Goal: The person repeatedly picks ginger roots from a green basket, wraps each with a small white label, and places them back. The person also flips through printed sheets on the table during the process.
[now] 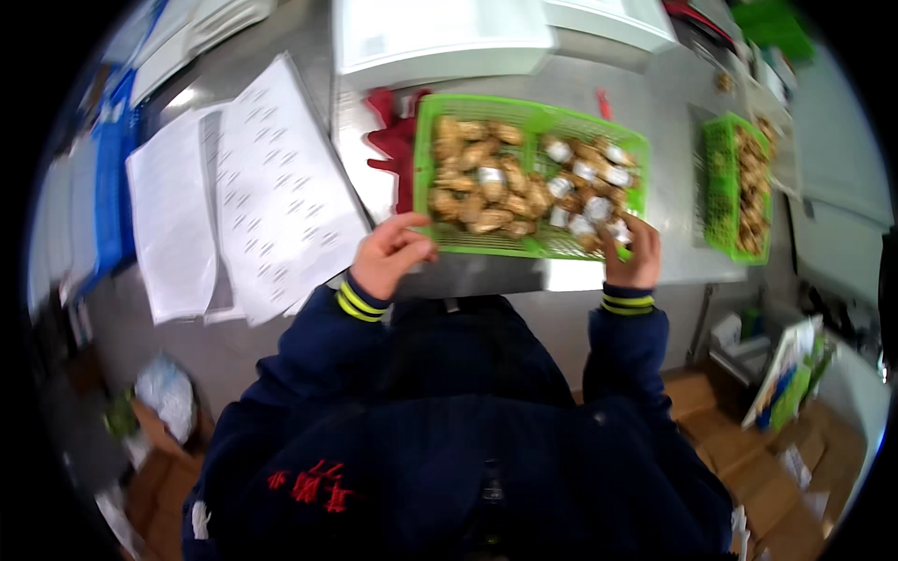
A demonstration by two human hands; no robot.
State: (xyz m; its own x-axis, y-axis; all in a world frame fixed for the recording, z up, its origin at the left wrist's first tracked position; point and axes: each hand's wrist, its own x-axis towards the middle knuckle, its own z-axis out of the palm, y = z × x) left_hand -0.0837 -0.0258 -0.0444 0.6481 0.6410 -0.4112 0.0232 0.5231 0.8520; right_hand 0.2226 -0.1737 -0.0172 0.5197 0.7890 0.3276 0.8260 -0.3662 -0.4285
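Note:
A green plastic basket [535,251] with two compartments lies before me on a metal table. Brown, knobbly lumps [482,178] fill its left half; one bears a white label. In the right half, several similar lumps [587,187] carry white labels. At the basket's near left corner, my left hand [391,257] has its thumb and forefinger apart, with nothing seen between them. My right hand [637,252] reaches over the near right corner, thumb and fingers bent around something beside the labelled lumps. Blur hides what they hold.
White sheets with rows of small print [281,187] lie left. A dark red glove [398,150] lies against the basket. White bins [440,42] stand behind it, near a red pen-like object [604,105]. Farther right stands another green basket [720,187] of brown lumps.

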